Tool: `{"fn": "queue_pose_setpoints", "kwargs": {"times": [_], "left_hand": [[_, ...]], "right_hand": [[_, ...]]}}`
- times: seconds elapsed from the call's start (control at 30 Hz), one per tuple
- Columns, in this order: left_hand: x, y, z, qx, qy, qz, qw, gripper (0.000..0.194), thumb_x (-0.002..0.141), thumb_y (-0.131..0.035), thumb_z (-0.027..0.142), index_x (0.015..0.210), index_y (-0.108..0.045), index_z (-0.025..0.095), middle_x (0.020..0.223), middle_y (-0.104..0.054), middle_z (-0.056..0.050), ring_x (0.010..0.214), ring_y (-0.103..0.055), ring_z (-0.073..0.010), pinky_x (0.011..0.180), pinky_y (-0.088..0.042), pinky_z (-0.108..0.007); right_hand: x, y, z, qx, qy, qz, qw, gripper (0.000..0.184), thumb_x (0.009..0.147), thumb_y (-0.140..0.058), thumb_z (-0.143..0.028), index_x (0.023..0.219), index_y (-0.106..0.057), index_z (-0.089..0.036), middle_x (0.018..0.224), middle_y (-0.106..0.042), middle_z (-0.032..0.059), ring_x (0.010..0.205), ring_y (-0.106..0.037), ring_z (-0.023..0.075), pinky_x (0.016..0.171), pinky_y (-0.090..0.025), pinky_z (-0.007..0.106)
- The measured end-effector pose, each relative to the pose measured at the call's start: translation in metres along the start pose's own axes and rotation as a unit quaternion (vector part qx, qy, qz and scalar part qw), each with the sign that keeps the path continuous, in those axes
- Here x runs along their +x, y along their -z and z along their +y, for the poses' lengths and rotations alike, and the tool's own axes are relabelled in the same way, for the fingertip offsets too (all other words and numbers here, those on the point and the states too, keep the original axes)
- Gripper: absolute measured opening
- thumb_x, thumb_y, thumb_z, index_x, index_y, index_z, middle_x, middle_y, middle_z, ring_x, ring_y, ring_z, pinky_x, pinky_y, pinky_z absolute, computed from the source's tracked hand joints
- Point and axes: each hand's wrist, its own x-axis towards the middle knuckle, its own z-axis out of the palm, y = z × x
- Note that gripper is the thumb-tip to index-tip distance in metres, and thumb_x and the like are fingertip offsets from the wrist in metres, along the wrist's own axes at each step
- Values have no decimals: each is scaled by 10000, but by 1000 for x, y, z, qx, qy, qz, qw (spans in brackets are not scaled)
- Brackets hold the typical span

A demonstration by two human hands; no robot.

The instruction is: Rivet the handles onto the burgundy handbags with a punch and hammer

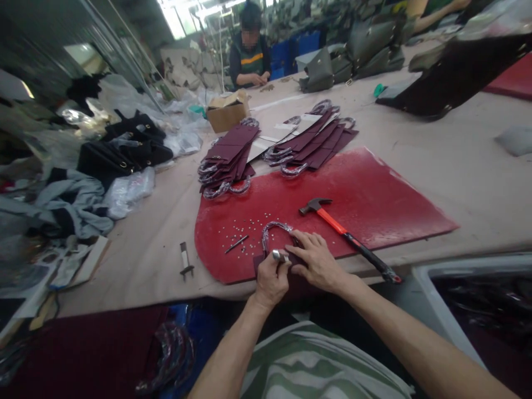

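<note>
My left hand (272, 281) is closed around a short silver metal punch (280, 255), which stands over a maroon bag panel (258, 261) at the front edge of the red mat (353, 194). My right hand (318, 261) lies with fingers spread on the same panel, beside the left. A plastic-wrapped curved handle (270, 230) arches away from the panel on the mat. Just left of it are many tiny metal rivets (245, 228) and a thin dark rod (236, 244). To the right rests a claw hammer (332, 221) with an orange and black grip.
Stacks of maroon panels with wrapped handles (235, 149) lie beyond the mat, near a cardboard box (228, 111). A small metal tool (185, 260) is at left. A grey bin (432, 299) stands at lower right. Across the table sits a person (249, 55).
</note>
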Motion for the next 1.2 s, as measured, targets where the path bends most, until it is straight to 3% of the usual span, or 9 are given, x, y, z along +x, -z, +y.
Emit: {"fn": "queue_pose_setpoints", "kwargs": {"times": [0.13,0.2,0.3,0.4,0.5,0.7,0.93,1.07,1.2], "left_hand": [[7,32,-1,-110,179,83,974,236,953,-526,383,973,-633,173,899,-719,-66,799,-706,-179,754,-601,-298],[16,66,-15,-110,235,143,955,292,918,-561,439,965,-624,158,861,-717,-58,762,-710,-182,717,-610,-298],[34,130,-51,4,305,182,935,336,848,-598,469,926,-625,143,795,-708,-47,702,-701,-184,656,-602,-286],[49,185,-82,158,404,140,890,285,852,-531,407,852,-626,139,732,-696,-59,658,-691,-182,577,-557,-239],[60,218,-100,233,460,109,850,231,812,-583,350,754,-645,135,629,-673,-74,618,-686,-200,499,-497,-217],[70,235,-127,241,519,109,813,254,816,-663,325,715,-661,93,502,-621,-75,515,-660,-191,485,-505,-226],[75,250,-140,261,513,77,814,205,840,-613,258,722,-672,102,573,-661,-75,536,-671,-181,497,-499,-217],[84,244,-142,303,485,52,819,230,875,-545,243,743,-678,111,665,-705,-100,610,-697,-194,570,-505,-240],[88,231,-137,371,433,30,821,220,870,-583,309,811,-686,124,859,-734,-174,866,-716,-275,725,-502,-302]], "right_hand": [[-1,-5,3,10,-21,-2,1000,509,814,-736,-320,1304,-633,-233,1546,-373,144,1370,-373,347,1132,-266,592],[0,-3,3,10,-28,-10,1000,519,808,-746,-330,1307,-636,-237,1550,-368,141,1374,-366,352,1137,-259,598],[1,-2,4,8,-30,-12,999,521,811,-740,-335,1312,-636,-237,1550,-370,135,1375,-364,353,1143,-257,595],[1,-5,6,1,-16,2,1000,496,826,-711,-325,1310,-640,-238,1543,-382,134,1365,-379,356,1136,-272,602],[0,-16,15,-5,8,38,999,447,855,-649,-351,1287,-658,-236,1516,-418,139,1321,-429,373,1100,-314,625],[4,-39,35,-29,55,108,992,462,895,-514,-492,1240,-686,-239,1488,-455,141,1274,-470,417,1037,-371,653],[4,-34,33,-51,64,105,991,464,911,-504,-495,1248,-682,-230,1483,-452,142,1261,-480,415,1037,-373,646],[3,-29,28,-64,58,88,992,457,918,-518,-471,1272,-668,-224,1491,-435,153,1276,-470,404,1033,-386,641],[2,-23,24,-62,44,62,995,458,910,-553,-466,1290,-656,-232,1492,-438,154,1294,-462,388,1045,-385,633]]}}
